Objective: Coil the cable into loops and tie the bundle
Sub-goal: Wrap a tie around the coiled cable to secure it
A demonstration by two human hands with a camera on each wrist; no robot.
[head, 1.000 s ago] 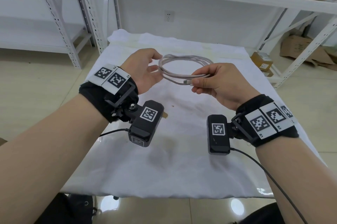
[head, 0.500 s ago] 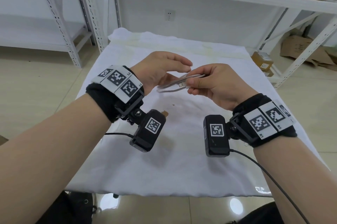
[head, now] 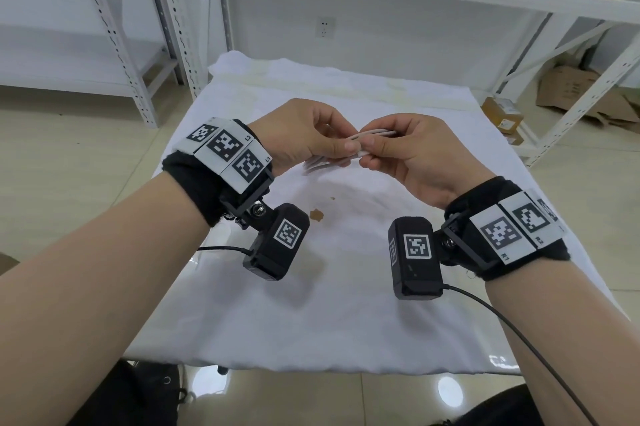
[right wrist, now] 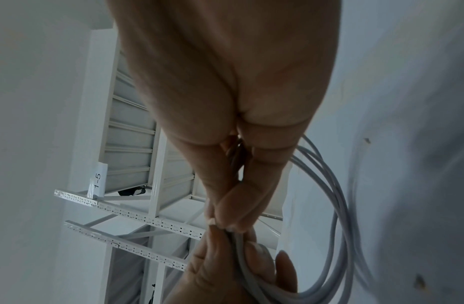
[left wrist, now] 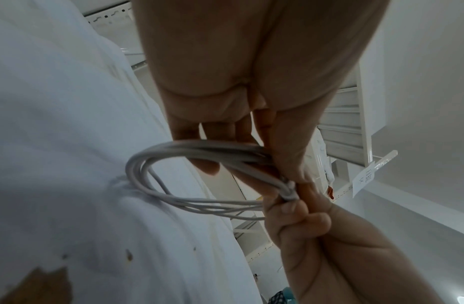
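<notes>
A white cable [head: 373,134], coiled into several loops, hangs in the air above the table between both hands. My left hand [head: 346,145] pinches the bunched strands between thumb and fingers, and the loops [left wrist: 147,164] hang below it. Right beside it my right hand [head: 372,153] pinches the same bundle at the cable's white connector end [left wrist: 290,193]. The two hands' fingertips touch. In the right wrist view the loops [right wrist: 337,205] curve away to the right, with the left hand's fingers [right wrist: 241,267] wrapped round the strands. The hands hide most of the coil in the head view.
Below the hands lies a table under a white cloth [head: 346,314] with a brown stain [head: 316,215]. White metal shelving [head: 180,27] stands behind and to the right. Cardboard boxes [head: 502,114] lie on the floor at the right.
The coil was held out as an open ring between the hands. The left hand has moved in along it to the right hand, and the loops now hang bunched and edge-on.
</notes>
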